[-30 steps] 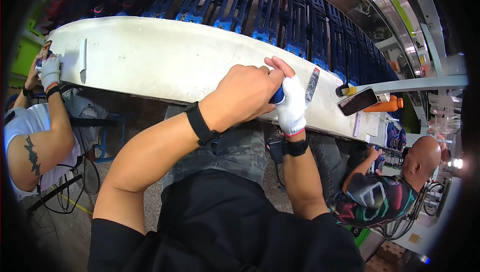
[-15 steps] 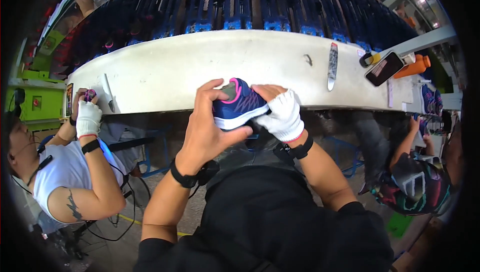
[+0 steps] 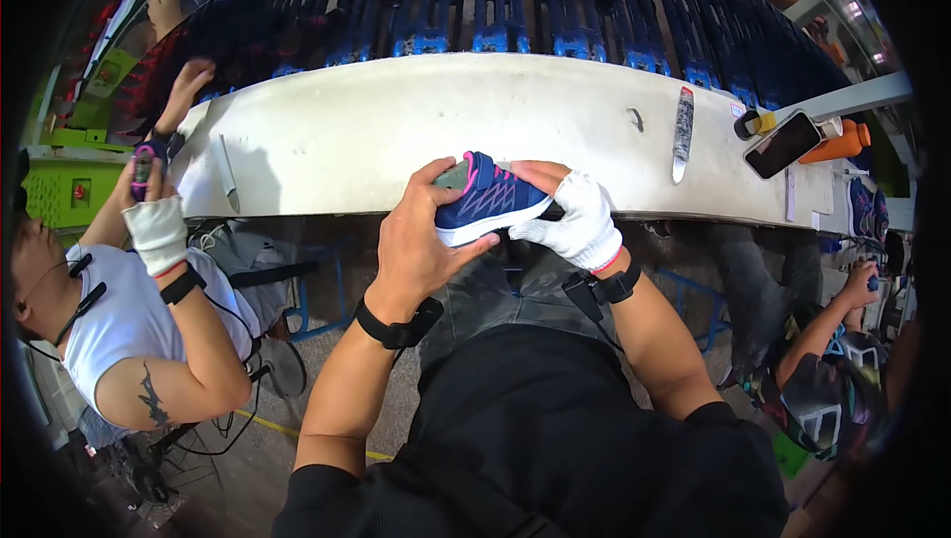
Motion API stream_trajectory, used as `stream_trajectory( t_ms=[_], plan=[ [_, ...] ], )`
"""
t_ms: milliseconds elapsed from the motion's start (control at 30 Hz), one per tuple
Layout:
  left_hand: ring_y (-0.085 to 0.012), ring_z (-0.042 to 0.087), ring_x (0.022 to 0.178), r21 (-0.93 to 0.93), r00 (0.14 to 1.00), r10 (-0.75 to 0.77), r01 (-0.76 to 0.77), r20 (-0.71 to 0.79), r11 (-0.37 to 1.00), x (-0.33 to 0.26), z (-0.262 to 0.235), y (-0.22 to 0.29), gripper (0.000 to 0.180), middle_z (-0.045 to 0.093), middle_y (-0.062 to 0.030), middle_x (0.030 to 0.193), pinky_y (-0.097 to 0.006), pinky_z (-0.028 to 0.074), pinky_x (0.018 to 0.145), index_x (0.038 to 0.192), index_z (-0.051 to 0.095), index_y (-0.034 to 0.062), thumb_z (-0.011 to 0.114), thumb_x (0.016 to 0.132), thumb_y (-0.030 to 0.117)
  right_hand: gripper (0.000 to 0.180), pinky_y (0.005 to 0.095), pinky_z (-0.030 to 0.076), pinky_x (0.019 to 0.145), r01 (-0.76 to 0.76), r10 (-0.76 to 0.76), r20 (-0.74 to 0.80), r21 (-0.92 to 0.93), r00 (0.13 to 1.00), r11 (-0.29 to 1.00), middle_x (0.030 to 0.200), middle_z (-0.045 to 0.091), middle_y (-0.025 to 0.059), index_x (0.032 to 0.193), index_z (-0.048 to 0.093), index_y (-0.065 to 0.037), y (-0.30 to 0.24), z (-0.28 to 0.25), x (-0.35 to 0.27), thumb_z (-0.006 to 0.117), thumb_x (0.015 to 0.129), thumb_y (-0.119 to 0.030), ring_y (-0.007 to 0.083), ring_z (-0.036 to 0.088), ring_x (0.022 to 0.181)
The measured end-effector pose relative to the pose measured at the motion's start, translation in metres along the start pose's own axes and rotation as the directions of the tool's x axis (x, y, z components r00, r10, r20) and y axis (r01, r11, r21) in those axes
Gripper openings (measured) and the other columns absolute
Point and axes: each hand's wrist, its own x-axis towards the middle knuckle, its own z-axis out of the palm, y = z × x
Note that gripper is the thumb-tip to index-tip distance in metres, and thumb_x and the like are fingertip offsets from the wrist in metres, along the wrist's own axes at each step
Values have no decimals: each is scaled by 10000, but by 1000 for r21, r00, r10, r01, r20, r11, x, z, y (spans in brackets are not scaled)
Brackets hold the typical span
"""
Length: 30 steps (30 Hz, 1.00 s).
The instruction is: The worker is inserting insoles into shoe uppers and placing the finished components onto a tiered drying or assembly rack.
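Note:
A small navy sneaker (image 3: 495, 203) with pink trim and a white sole is held between my two hands, just over the near edge of the table. My bare left hand (image 3: 408, 239) grips its heel end, thumb along the sole and fingers at the collar. A grey-green filling shows in the shoe's opening. At the toe end, my right hand (image 3: 582, 223), in a white glove with bare fingertips, clasps the shoe from above and below. The sneaker's side faces me, with its toe pointing right.
The white table (image 3: 376, 117) bears a wrapped-handle knife (image 3: 684, 137), a small dark scrap (image 3: 635, 120), a phone (image 3: 783, 147) and an orange bottle (image 3: 842, 142). Behind it runs a dark slatted conveyor (image 3: 495, 3). Co-workers sit at both sides; the left one holds a shoe (image 3: 144, 169).
The sneaker and both my hands have shifted slightly right, and the shoe's side now shows more fully. The left co-worker has stretched one hand toward the conveyor.

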Motion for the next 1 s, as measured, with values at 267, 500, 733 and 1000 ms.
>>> stream_trajectory(
  t_ms=[267, 500, 733, 1000],
  plan=[
    [-415, 745, 1166, 18, 997, -4, 6, -73, 1000, 14, 7, 6, 707, 659, -222, 1445, -449, 634, 906, 1189, 592, 23, 1054, 692, 224, 639, 456, 595, 1072, 19, -21, -38, -52, 999, 998, 1341, 776, 198, 1345, 757, -36, -6, -13, 22, 963, 794, -283, 397, 744, 1253],
    [-352, 656, 1315, -335, 991, -30, -16, -134, 942, 7, 28, -41, 886, 609, -204, 1505, -446, 535, 1109, 1365, 517, 43, 1064, 689, 213, 745, 425, 555, 1092, -269, 350, -154, 387, 924, 882, 1347, 723, 175, 1449, 636, -39, -12, 22, 9, 972, 858, -343, 286, 708, 1266],
    [-299, 728, 942, -484, 953, -205, 74, -225, 872, 52, 24, -108, 270, 742, -184, 1015, -427, 580, 869, 1089, 625, 16, 790, 983, 202, 645, 458, 566, 1022, 239, -262, -226, -124, 938, 963, 1204, 690, 166, 1249, 682, -70, -52, -106, 132, 1026, 732, -247, 373, 698, 1129],
    [-532, 650, 764, -189, 943, -243, 202, -229, 961, 69, 23, -114, 364, 652, -301, 787, -542, 493, 664, 915, 595, 0, 560, 1135, 288, 879, 541, 472, 1187, 103, -737, -487, -799, 469, 593, 1616, 477, 274, 1593, 539, -173, -176, -302, 399, 933, 845, -415, 480, 571, 1400]
  ],
)
